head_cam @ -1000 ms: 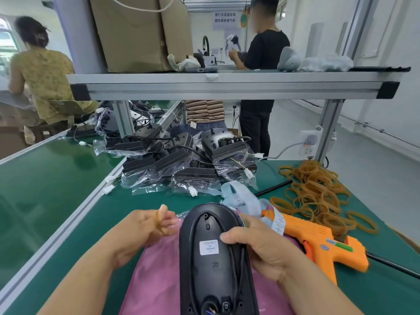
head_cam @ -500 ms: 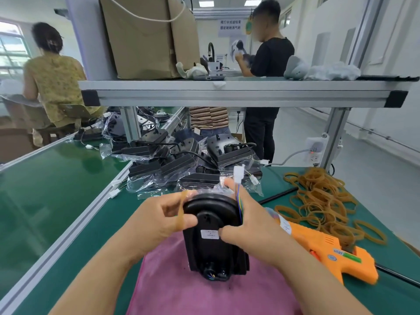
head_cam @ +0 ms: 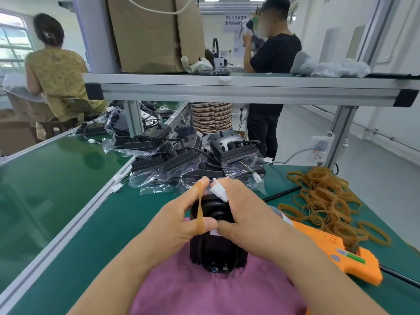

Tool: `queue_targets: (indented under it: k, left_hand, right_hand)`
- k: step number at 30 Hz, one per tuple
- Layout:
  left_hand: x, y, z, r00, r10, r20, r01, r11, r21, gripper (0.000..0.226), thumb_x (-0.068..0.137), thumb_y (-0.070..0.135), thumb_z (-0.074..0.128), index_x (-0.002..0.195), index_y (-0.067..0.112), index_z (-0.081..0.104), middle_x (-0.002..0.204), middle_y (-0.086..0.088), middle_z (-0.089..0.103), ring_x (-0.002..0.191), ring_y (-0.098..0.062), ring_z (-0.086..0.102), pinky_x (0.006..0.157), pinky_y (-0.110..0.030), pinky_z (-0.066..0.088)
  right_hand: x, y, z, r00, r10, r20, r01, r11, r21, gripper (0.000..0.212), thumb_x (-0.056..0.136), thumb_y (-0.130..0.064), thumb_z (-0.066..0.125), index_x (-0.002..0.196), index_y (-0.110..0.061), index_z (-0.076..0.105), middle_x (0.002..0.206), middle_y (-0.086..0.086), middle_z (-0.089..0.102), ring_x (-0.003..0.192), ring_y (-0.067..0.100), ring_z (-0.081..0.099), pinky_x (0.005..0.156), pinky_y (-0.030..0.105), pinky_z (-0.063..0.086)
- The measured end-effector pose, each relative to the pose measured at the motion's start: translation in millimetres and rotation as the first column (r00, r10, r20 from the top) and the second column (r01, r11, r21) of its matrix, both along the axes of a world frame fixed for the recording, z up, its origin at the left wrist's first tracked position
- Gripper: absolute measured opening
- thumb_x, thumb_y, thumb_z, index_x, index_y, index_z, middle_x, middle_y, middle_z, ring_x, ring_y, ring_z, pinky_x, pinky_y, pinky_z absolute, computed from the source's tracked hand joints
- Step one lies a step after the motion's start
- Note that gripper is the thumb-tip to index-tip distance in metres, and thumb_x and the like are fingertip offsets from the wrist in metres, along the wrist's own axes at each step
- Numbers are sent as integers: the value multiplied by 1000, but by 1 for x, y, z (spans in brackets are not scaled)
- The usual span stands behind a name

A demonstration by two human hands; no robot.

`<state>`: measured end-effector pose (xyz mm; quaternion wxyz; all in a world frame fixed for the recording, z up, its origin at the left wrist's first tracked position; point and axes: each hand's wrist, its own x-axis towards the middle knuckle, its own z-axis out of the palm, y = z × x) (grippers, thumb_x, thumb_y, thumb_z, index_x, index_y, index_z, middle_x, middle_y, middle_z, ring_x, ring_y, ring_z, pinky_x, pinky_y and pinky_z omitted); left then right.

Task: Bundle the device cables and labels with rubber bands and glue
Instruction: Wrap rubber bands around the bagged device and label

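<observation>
Held black device (head_cam: 216, 244) upright on pink cloth (head_cam: 204, 292) at 6 o'clock of the tabletop (head_cam: 109, 223), right hand (head_cam: 250, 214) grip clamped on its body and white label (head_cam: 219, 192) from 3 o'clock, left hand (head_cam: 177, 223) grip hooked through a rubber band (head_cam: 200, 210) stretched forefinger to thumb at 9 o'clock, glue gun (head_cam: 341, 258) at 4 o'clock.

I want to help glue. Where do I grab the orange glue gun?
Take the glue gun by its fat near end, where the black cord comes out; that looks like the handle. Reach in from the right: it lies flat, and the right hand covers the tip end, probably hot.
</observation>
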<state>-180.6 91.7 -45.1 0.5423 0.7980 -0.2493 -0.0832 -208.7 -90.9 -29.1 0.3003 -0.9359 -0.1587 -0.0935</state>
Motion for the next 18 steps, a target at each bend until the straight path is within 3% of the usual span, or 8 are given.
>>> queue_targets:
  k: [2,5,6,8,10,15,18]
  left_hand:
    - [-5,-3,-1,1000,-13,-24,12,999,-43,83,64,54,67,138,57,29,131,49,44,133,18,34,111,-23,34]
    - [-4,-6,0,998,-43,-43,38,993,-110,91,69,54,64,151,34,33,147,16,48,140,-2,39,118,-39,31]
    - [-4,-6,2,998,-46,-42,41,992,-119,93,68,59,67,151,31,35,148,14,48,139,-2,40,118,-38,32]
    - [-2,-5,6,998,-41,-49,34,991,-130,108,58,79,71,149,35,36,141,27,51,132,10,43,114,-26,35]
    - [-1,-7,7,998,-16,-56,8,990,-141,113,54,81,72,150,34,34,133,28,58,126,12,48,108,-21,39]
    - [2,-16,0,995,43,-95,-64,969,-237,70,68,54,72,135,39,56,123,9,70,119,-8,62,108,-38,45]
    - [3,-16,-3,997,59,-52,-69,973,-222,51,77,40,77,127,41,63,121,13,70,117,-7,64,105,-36,45]
  right_hand:
    - [-1,3,-4,997,-3,74,4,1000,-10,71,78,-27,69,137,-41,32,128,-14,40,118,11,43,95,36,45]
    - [-2,7,-10,983,-3,182,11,999,-47,76,77,-22,66,140,-43,30,132,-14,37,119,12,41,95,36,45]
    - [-3,9,-11,979,-7,202,21,997,-68,77,76,-21,64,141,-42,30,132,-13,37,118,14,41,94,37,46]
    - [-3,15,-11,968,-19,250,54,990,-133,76,75,-22,59,143,-40,30,134,-12,38,114,19,43,89,41,48]
    - [-4,20,-10,959,-30,281,88,977,-196,75,75,-24,56,143,-41,26,139,-11,35,113,23,43,86,42,48]
    - [-3,21,-8,974,-35,223,102,949,-297,95,78,-24,63,153,-39,5,158,-10,6,127,20,28,101,40,37]
    - [-5,16,-2,995,-20,98,34,990,-135,101,78,-17,64,156,-31,1,159,-15,10,137,12,21,111,32,25]
